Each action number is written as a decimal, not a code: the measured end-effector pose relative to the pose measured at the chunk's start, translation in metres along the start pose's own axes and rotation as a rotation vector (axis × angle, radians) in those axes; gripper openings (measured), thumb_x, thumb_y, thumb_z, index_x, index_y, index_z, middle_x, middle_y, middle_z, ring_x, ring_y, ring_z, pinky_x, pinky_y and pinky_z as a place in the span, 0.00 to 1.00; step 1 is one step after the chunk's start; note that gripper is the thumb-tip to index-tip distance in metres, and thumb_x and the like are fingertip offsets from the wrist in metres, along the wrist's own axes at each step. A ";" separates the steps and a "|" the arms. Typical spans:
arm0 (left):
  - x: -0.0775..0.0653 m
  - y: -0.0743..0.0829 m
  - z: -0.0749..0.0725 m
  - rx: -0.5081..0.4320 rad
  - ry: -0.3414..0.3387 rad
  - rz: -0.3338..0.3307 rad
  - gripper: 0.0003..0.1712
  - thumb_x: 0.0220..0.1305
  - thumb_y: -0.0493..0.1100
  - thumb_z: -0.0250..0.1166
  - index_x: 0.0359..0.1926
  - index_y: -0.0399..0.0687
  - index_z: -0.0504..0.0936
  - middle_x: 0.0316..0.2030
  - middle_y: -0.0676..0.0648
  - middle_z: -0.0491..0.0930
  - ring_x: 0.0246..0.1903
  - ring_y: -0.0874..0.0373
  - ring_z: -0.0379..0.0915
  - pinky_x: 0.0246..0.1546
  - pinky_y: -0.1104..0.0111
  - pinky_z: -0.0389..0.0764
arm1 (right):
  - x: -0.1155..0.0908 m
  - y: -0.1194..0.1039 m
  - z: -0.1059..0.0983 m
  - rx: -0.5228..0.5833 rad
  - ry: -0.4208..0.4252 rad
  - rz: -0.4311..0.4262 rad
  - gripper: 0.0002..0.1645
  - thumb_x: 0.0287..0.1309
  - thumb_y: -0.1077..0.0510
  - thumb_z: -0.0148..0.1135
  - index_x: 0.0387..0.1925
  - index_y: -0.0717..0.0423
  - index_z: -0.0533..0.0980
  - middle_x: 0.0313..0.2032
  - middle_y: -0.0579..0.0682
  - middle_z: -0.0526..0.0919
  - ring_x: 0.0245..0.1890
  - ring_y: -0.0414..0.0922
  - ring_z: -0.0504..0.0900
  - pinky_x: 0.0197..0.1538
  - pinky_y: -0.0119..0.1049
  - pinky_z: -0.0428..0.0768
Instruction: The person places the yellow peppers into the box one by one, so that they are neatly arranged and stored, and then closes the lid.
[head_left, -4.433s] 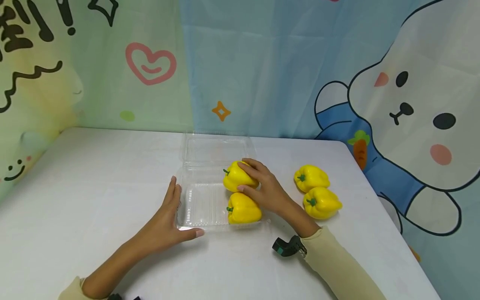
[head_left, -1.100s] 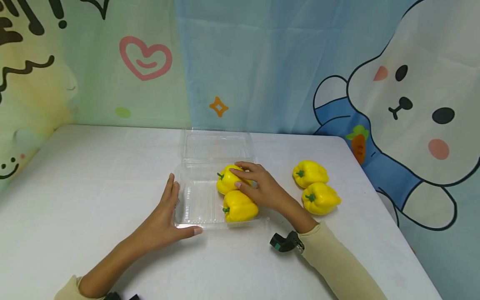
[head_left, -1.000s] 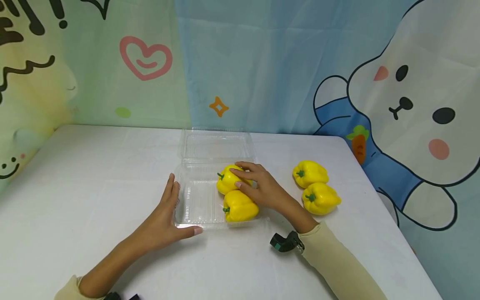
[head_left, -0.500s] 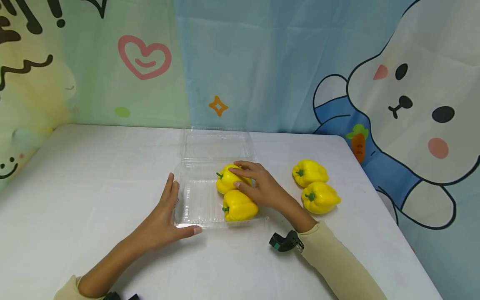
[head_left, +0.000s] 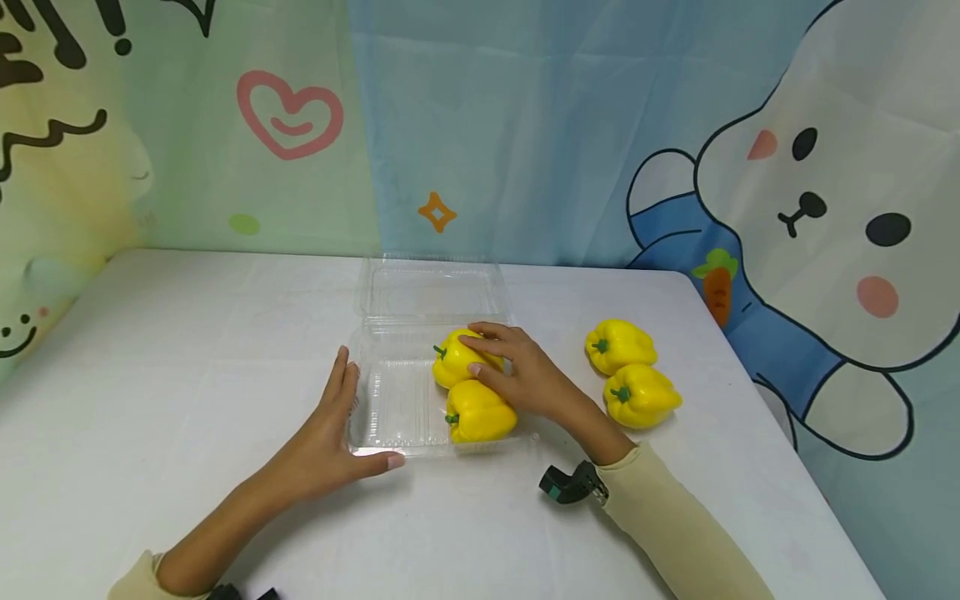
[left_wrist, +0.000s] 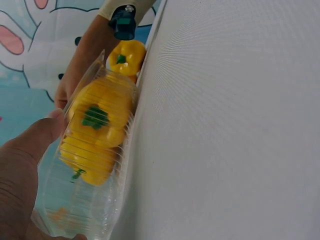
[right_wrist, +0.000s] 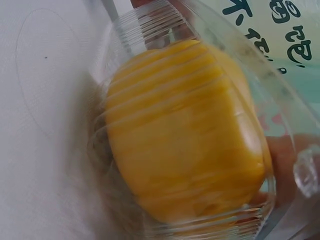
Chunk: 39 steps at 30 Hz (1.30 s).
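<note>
A clear plastic clamshell box [head_left: 405, 408] stands with its lid folded back. Two yellow bell peppers lie in its right half, stems to the left. My right hand [head_left: 517, 367] grips the far pepper [head_left: 453, 360], fingers over its top and thumb at its near side. The near pepper [head_left: 482, 412] sits right in front of it. My left hand [head_left: 322, 446] spans the box's front left corner, fingers straight along the left wall and thumb at the front edge. Through the box wall, the left wrist view shows both peppers [left_wrist: 92, 120]; a pepper [right_wrist: 185, 130] fills the right wrist view.
Two more yellow bell peppers, a farther one [head_left: 621, 346] and a nearer one [head_left: 642, 397], lie on the white table [head_left: 187, 350] right of the box. The lid [head_left: 435, 289] lies toward the back edge. A printed curtain [head_left: 525, 133] hangs behind.
Since the oldest frame, my right hand has brought the far pepper slightly left and lower into the box. Over the last second the hands and peppers have stayed put.
</note>
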<state>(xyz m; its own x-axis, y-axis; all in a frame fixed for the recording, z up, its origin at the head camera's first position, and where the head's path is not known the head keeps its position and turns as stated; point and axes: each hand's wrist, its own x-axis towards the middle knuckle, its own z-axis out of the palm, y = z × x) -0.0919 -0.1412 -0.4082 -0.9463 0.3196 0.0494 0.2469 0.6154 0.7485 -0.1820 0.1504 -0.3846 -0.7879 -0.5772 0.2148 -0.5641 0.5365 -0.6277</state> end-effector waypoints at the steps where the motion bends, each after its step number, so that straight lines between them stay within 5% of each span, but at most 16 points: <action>1: 0.000 0.000 0.000 0.001 -0.001 0.000 0.77 0.43 0.70 0.74 0.75 0.36 0.36 0.74 0.55 0.18 0.73 0.44 0.30 0.66 0.44 0.53 | 0.000 0.000 0.000 -0.001 0.000 0.000 0.25 0.66 0.57 0.61 0.63 0.56 0.74 0.67 0.53 0.67 0.67 0.54 0.62 0.66 0.55 0.61; 31: 0.000 0.001 0.001 -0.001 -0.001 -0.001 0.78 0.42 0.69 0.75 0.76 0.37 0.36 0.74 0.52 0.19 0.73 0.42 0.32 0.65 0.44 0.54 | -0.002 0.000 -0.011 -0.039 -0.085 -0.032 0.25 0.68 0.61 0.57 0.65 0.57 0.72 0.68 0.55 0.65 0.68 0.55 0.60 0.67 0.55 0.59; 39: 0.000 -0.001 0.001 -0.026 0.001 -0.003 0.78 0.43 0.67 0.76 0.76 0.39 0.33 0.74 0.53 0.19 0.67 0.40 0.56 0.65 0.47 0.59 | -0.001 -0.005 -0.011 -0.075 -0.087 -0.010 0.24 0.68 0.61 0.57 0.65 0.56 0.72 0.69 0.54 0.65 0.68 0.54 0.60 0.68 0.54 0.59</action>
<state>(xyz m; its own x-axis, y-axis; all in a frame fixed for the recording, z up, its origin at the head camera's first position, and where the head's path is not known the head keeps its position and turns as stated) -0.0918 -0.1409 -0.4095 -0.9471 0.3173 0.0480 0.2389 0.5972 0.7657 -0.1815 0.1548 -0.3737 -0.7595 -0.6323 0.1524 -0.5912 0.5735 -0.5671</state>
